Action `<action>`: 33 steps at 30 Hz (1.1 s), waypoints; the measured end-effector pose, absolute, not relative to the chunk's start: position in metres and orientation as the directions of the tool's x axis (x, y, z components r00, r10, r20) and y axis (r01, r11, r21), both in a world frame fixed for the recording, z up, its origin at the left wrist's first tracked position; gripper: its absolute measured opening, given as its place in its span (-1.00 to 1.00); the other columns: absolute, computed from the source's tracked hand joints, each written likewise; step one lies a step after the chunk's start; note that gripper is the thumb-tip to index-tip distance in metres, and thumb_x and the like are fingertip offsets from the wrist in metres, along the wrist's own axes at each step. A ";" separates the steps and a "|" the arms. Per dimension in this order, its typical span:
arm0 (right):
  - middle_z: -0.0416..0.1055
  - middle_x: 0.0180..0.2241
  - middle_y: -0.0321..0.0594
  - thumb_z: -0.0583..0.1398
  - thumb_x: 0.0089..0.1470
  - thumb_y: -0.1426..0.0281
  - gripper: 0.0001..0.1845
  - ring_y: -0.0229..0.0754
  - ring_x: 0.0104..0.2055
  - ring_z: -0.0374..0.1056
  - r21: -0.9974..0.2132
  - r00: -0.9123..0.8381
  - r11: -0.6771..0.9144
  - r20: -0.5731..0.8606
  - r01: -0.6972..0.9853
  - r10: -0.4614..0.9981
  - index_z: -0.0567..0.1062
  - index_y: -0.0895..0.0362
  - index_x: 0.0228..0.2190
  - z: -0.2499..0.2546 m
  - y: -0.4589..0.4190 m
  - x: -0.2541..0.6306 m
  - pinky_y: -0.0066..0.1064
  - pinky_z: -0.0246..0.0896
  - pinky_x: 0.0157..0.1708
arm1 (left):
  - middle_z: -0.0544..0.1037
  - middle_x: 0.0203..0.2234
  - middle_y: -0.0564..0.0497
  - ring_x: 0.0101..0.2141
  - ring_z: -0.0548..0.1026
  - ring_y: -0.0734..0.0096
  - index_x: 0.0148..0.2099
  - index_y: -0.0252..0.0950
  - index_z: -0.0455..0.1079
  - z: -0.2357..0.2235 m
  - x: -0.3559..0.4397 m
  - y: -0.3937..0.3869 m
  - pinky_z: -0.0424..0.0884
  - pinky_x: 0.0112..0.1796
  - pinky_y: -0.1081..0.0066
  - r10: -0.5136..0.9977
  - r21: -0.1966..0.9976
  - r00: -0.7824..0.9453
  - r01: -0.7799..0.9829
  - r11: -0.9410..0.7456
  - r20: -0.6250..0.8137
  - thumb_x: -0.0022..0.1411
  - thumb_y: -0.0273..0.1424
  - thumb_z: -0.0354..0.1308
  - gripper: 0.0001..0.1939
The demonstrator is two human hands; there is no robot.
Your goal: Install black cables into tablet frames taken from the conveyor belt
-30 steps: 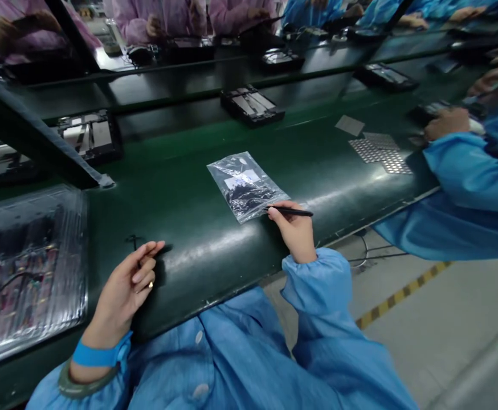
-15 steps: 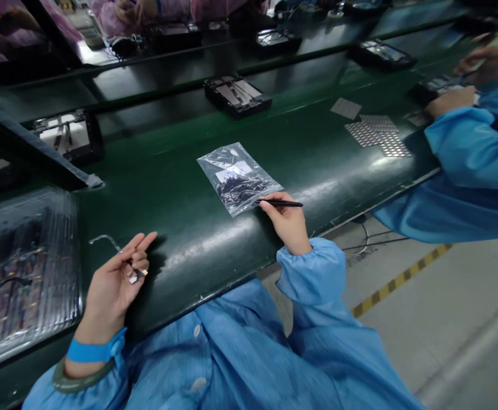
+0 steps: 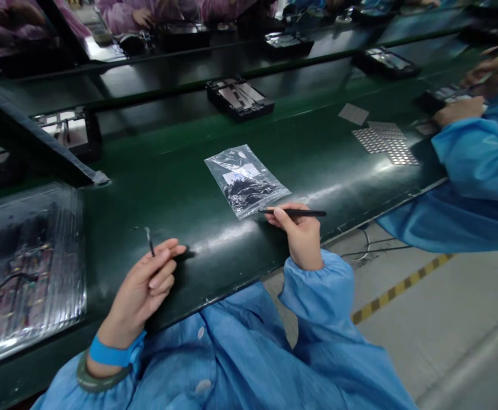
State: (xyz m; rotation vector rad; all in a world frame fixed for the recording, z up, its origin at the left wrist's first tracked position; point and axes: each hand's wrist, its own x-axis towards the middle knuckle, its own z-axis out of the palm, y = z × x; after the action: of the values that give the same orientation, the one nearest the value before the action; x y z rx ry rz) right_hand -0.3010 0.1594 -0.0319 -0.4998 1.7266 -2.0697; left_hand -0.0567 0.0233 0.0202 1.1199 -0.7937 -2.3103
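My left hand [image 3: 149, 279] is closed, pinching a thin flex cable [image 3: 150, 242] between thumb and fingers above the bench. The cable's dark, pale-tipped end sticks up; its other end is hidden by the hand. Black tweezers [image 3: 304, 213] lie in my right hand [image 3: 302, 233], their tips pointing left at the lower edge of a clear zip bag [image 3: 249, 181]. Small black parts and a white label show inside the bag, which lies flat on the green bench [image 3: 176, 188]. Whether the tips touch the bag I cannot tell.
Stacked clear plastic trays [image 3: 31, 273] of small parts stand at the left, below a slanted dark post [image 3: 48, 131]. Black fixtures with devices [image 3: 240, 98] sit along the line behind. Sheets of silvery dots [image 3: 386, 142] lie near a co-worker's blue sleeve [image 3: 480, 148] on the right.
My left hand has moved right and turned, so the cable's connector end no longer shows. My right hand with the tweezers has shifted slightly right and down, away from the bag.
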 end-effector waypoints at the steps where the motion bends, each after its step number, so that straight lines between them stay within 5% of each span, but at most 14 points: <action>1: 0.55 -0.37 -0.22 0.37 -0.06 0.27 -0.74 -0.20 -0.38 0.50 -0.969 -0.835 -0.185 -0.036 0.164 -0.549 0.47 0.12 -0.37 -0.027 0.160 -0.292 -0.37 0.44 -0.31 | 0.54 -0.29 -0.11 -0.73 0.11 0.88 -0.16 -0.42 0.47 0.019 -0.061 0.030 0.04 -0.75 0.75 -0.594 0.698 -0.603 0.084 -0.711 -0.532 0.21 -0.60 0.10 -0.83; 6: 0.57 -0.42 -0.23 0.42 -0.14 0.27 -0.70 -0.28 -0.48 0.49 -0.812 -0.592 -0.187 -0.225 0.553 -0.774 0.46 0.14 -0.45 -0.010 0.155 -0.242 -0.55 0.44 -0.44 | 0.50 -0.17 -0.08 -0.68 0.21 0.83 -0.03 -0.28 0.42 0.011 -0.079 0.055 0.10 -0.67 0.66 -0.556 0.837 -0.713 -0.080 -0.541 -0.427 0.11 -0.36 0.31 -0.64; 9: 0.55 -0.47 -0.27 0.43 -0.14 0.30 -0.74 -0.32 -0.51 0.47 -0.746 -0.470 -0.143 -0.248 0.650 -0.847 0.48 0.14 -0.46 -0.007 0.147 -0.223 -0.60 0.42 -0.46 | 0.44 -0.50 0.10 -0.69 0.17 0.74 -0.05 -0.31 0.39 0.008 -0.082 0.061 0.10 -0.66 0.63 -0.597 0.888 -0.706 -0.099 -0.450 -0.381 0.07 -0.28 0.33 -0.59; 12: 0.53 -0.51 -0.29 0.42 -0.12 0.32 -0.76 -0.33 -0.51 0.46 -0.705 -0.403 -0.106 -0.270 0.702 -0.875 0.49 0.14 -0.46 -0.009 0.139 -0.212 -0.61 0.41 -0.45 | 0.22 -0.71 0.24 -0.70 0.12 0.68 -0.18 -0.34 0.37 0.011 -0.080 0.063 0.07 -0.64 0.61 -0.653 0.925 -0.675 -0.126 -0.359 -0.345 0.05 -0.25 0.32 -0.65; 18: 0.52 -0.53 -0.27 0.42 -0.12 0.30 -0.74 -0.36 -0.54 0.42 -0.610 -0.269 -0.004 -0.344 0.793 -0.900 0.49 0.18 -0.49 -0.013 0.129 -0.199 -0.64 0.37 -0.49 | 0.25 -0.68 0.21 -0.65 0.16 0.64 -0.41 -0.28 0.26 0.019 -0.075 0.066 0.10 -0.60 0.59 -0.808 0.959 -0.519 -0.197 -0.203 -0.278 -0.01 -0.30 0.31 -0.72; 33: 0.52 -0.53 -0.28 0.43 -0.17 0.40 -0.79 -0.36 -0.52 0.43 -0.338 -0.097 0.075 -0.466 0.938 -0.879 0.51 0.18 -0.50 -0.022 0.122 -0.187 -0.66 0.37 -0.50 | 0.28 -0.63 0.18 -0.62 0.21 0.62 -0.41 -0.28 0.28 0.016 -0.069 0.064 0.15 -0.58 0.58 -0.841 0.957 -0.488 -0.269 -0.108 -0.232 0.04 -0.33 0.26 -0.79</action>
State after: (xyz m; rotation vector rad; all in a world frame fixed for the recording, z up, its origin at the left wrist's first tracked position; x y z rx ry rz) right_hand -0.1870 0.1220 -0.0217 0.1111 0.6720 -1.5284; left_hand -0.0686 0.0645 0.0164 1.2191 -1.7056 -1.6319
